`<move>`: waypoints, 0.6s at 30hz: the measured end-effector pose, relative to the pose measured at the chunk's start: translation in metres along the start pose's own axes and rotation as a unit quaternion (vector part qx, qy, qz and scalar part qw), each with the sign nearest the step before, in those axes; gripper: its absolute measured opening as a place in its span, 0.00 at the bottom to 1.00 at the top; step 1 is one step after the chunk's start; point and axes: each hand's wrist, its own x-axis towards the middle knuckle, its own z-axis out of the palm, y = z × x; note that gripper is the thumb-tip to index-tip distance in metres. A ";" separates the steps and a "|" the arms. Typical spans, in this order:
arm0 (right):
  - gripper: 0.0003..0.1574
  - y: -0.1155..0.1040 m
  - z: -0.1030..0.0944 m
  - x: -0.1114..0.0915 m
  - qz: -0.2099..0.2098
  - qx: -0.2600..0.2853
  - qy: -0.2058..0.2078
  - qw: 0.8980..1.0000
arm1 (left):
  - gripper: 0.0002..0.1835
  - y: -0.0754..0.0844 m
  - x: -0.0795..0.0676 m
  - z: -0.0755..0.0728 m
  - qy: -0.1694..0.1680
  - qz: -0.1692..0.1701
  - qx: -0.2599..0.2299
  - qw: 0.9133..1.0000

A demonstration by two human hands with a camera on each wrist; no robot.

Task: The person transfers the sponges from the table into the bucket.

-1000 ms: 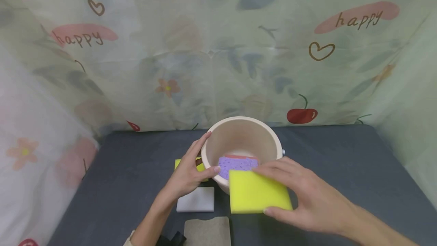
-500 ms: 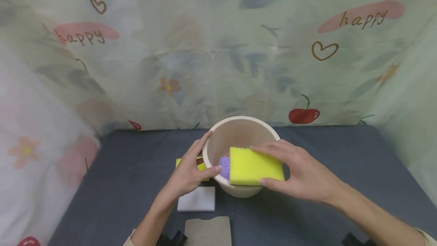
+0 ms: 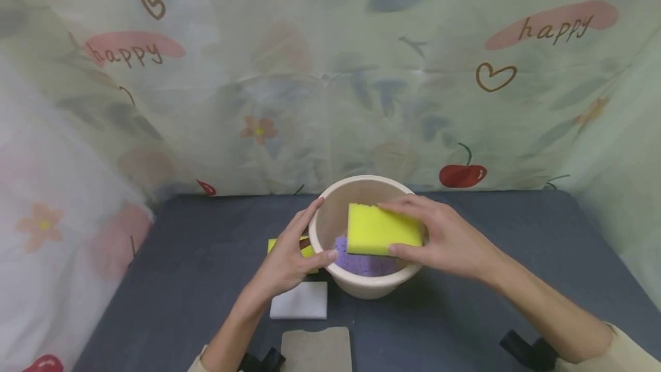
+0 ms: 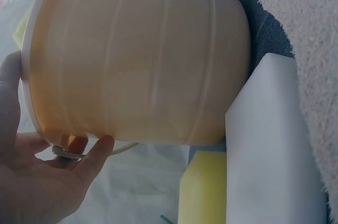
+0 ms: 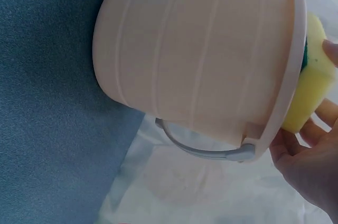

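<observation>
A cream plastic bucket (image 3: pixel 369 287) stands on the dark table. My left hand (image 3: pixel 286 257) grips its rim on the left, thumb at the front edge and fingers on the outer wall, as the left wrist view also shows. In my right hand (image 3: pixel 444 240) is a yellow sponge (image 3: pixel 382 228), pinched between thumb and fingers over the bucket's mouth. The right wrist view shows a dark green layer on the sponge (image 5: pixel 311 76), close to the rim. Inside the bucket lies a purple sponge (image 3: pixel 364 264), partly hidden by the yellow one.
Left of the bucket lie another yellow sponge (image 3: pixel 308 250), partly behind my left hand, and a white sponge block (image 3: pixel 299 300). A beige-grey flat piece (image 3: pixel 316 349) lies nearest me. The bucket's grey handle (image 5: pixel 211 154) hangs at its side. A patterned curtain (image 3: pixel 325 102) closes off the back.
My right hand has carried the yellow sponge forward, from in front of the bucket to over its opening. The left hand keeps its hold on the rim.
</observation>
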 end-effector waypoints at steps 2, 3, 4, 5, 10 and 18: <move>0.37 0.001 0.000 0.003 0.002 -0.007 0.001 1.000 | 0.50 0.000 0.000 0.000 -0.002 -0.004 0.000 1.000; 0.36 0.001 0.000 0.004 0.002 -0.010 0.003 1.000 | 0.50 0.000 0.001 0.000 -0.002 -0.003 0.000 1.000; 0.36 0.002 0.001 0.006 0.001 -0.013 0.005 1.000 | 0.50 0.000 0.001 0.000 -0.003 -0.003 0.000 1.000; 0.36 0.002 0.001 0.007 0.000 -0.017 0.006 1.000 | 0.50 0.000 0.001 0.000 -0.003 0.000 0.000 1.000; 0.36 0.002 0.003 0.013 0.003 -0.032 0.005 0.999 | 0.50 0.000 0.001 0.001 -0.005 0.010 -0.001 1.000; 0.36 0.001 0.008 0.024 0.029 -0.056 -0.008 0.998 | 0.49 -0.002 0.001 -0.001 -0.010 0.003 -0.008 1.000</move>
